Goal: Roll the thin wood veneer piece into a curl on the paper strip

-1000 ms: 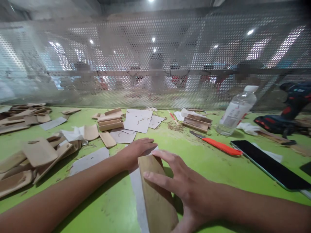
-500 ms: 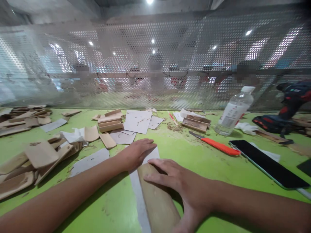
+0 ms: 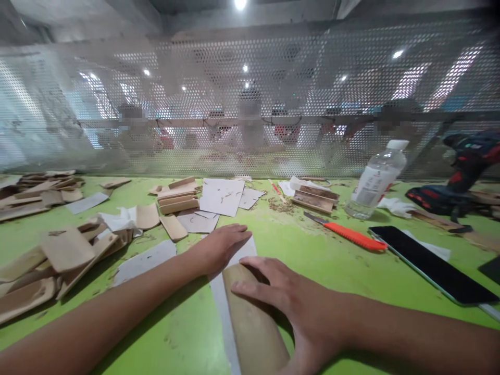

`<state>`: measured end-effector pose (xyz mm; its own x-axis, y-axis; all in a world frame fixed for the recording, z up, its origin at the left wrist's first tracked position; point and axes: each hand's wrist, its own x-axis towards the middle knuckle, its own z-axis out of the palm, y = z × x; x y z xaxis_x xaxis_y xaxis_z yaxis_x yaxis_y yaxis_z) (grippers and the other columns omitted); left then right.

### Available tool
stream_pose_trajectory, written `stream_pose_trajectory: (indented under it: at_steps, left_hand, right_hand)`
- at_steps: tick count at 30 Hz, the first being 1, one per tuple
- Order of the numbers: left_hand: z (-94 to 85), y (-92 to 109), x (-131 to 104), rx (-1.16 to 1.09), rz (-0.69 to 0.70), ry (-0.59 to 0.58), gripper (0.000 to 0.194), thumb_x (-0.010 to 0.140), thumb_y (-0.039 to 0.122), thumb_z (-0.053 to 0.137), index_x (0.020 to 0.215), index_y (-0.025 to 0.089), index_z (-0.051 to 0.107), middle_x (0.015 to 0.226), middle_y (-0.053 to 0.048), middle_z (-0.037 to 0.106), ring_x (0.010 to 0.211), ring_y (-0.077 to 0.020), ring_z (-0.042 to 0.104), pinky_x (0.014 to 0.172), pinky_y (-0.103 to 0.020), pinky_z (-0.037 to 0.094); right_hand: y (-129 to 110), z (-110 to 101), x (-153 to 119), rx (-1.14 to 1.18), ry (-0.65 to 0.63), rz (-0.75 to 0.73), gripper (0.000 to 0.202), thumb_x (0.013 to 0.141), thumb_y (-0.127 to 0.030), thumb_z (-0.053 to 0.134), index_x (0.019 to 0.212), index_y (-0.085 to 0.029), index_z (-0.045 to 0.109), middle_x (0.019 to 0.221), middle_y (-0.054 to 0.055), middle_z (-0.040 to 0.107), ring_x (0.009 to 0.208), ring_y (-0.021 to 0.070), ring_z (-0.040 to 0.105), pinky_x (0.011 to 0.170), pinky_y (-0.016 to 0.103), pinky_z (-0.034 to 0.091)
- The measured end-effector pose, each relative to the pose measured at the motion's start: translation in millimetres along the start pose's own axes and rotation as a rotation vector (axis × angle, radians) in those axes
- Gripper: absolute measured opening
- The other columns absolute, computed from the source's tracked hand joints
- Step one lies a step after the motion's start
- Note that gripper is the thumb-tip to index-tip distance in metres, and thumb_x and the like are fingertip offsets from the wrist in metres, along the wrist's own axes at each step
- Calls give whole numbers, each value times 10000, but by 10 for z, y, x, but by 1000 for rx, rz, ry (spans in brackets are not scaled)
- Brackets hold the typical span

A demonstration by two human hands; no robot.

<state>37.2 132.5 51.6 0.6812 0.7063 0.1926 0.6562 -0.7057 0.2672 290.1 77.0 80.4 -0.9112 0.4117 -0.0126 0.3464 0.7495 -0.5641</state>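
Note:
A split bamboo piece (image 3: pixel 255 328) lies with its rounded face up on a long strip of white paper (image 3: pixel 224 317) on the green table. My right hand (image 3: pixel 291 297) grips the bamboo, index and middle fingers across its far end and the thumb low at its near right edge. Pressed flat over the strip's far part is my left hand (image 3: pixel 222 247), its fingers stretched out to the right, just beyond the bamboo's end. Both palms are hidden from view.
Bamboo pieces are heaped at left (image 3: pixel 66 250). White sheets (image 3: pixel 222 195) lie ahead. On the right are an orange utility knife (image 3: pixel 353 235) with its blade out, a phone (image 3: pixel 425 265), a bottle (image 3: pixel 377 182) and a cordless drill (image 3: pixel 464 172). A perforated metal screen (image 3: pixel 250 140) stands behind.
Almost nothing differs. The bamboo piece and my right hand sit very slightly nearer and to the right; my left hand stays in place on the paper.

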Motion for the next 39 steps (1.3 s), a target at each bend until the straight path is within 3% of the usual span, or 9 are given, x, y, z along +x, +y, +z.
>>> stream_pose_trajectory:
  at_steps: [5, 10, 14, 19, 24, 28, 33, 37, 39]
  left_hand:
    - [8, -16, 14, 1, 18, -6, 442, 1053, 174, 476, 1489, 180, 551, 1580, -167, 496, 1465, -322, 460, 1193, -501, 389]
    - [15, -15, 16, 16, 10, 4, 404, 1096, 215, 436, 1474, 195, 575, 1572, -159, 509, 1457, -323, 471, 1186, -496, 396]
    - [20, -12, 7, 20, 23, 7, 406, 1082, 226, 484, 1477, 216, 576, 1573, -143, 512, 1458, -314, 472, 1190, -468, 395]
    - [20, -13, 1, 17, 13, 13, 408, 1091, 223, 463, 1481, 219, 583, 1573, -152, 508, 1450, -330, 481, 1169, -500, 413]
    - [24, -25, -1, -4, 20, 23, 404, 1081, 217, 485, 1468, 244, 599, 1570, -132, 516, 1446, -324, 486, 1172, -493, 414]
    - [39, -43, -4, -13, 19, 34, 403, 1092, 234, 473, 1476, 257, 592, 1577, -127, 507, 1445, -326, 488, 1170, -509, 415]
    - [34, -61, -6, -22, 25, 33, 435, 1058, 176, 494, 1471, 254, 603, 1566, -125, 520, 1439, -322, 496, 1173, -505, 413]
    - [23, -53, -4, -11, 11, 33, 442, 1069, 176, 472, 1481, 281, 592, 1579, -102, 510, 1438, -307, 500, 1160, -506, 425]
    - [20, -50, -2, -4, 7, 29, 446, 1060, 163, 473, 1478, 256, 598, 1572, -120, 516, 1439, -303, 500, 1163, -495, 422]
  right_hand:
    - [16, -1, -2, -6, 80, 67, 1300, 451, -715, 892, 1558, -175, 473, 1630, 268, 274, 1448, 520, 337, 1157, 679, 317]
    - [21, 29, -18, -20, -23, -67, 1309, 439, -734, 885, 1566, -222, 458, 1629, 256, 268, 1431, 520, 362, 1150, 686, 312]
    - [-2, 32, -26, -45, 44, 50, 1292, 466, -731, 878, 1566, -200, 459, 1632, 264, 267, 1435, 533, 346, 1142, 695, 322]
    - [4, 51, -23, -44, -41, -131, 1252, 498, -723, 871, 1564, -215, 457, 1616, 274, 296, 1433, 524, 364, 1153, 708, 282]
    - [11, 75, -32, -58, 56, 28, 1283, 513, -743, 853, 1576, -160, 431, 1628, 315, 257, 1447, 554, 327, 1133, 724, 303]
    - [46, 105, -43, -56, 2, -143, 1254, 503, -741, 862, 1575, -247, 439, 1646, 253, 278, 1458, 521, 343, 1179, 697, 246]
    - [63, 58, -29, -70, 106, 41, 1271, 529, -734, 854, 1581, -164, 424, 1643, 287, 248, 1457, 522, 335, 1162, 670, 309]
    - [68, 66, -25, -27, 14, -139, 1270, 490, -733, 869, 1572, -221, 444, 1651, 248, 266, 1447, 511, 362, 1181, 671, 278]
    - [78, 54, -26, -34, 48, -78, 1260, 481, -732, 877, 1561, -227, 468, 1653, 249, 270, 1450, 528, 349, 1172, 695, 274]
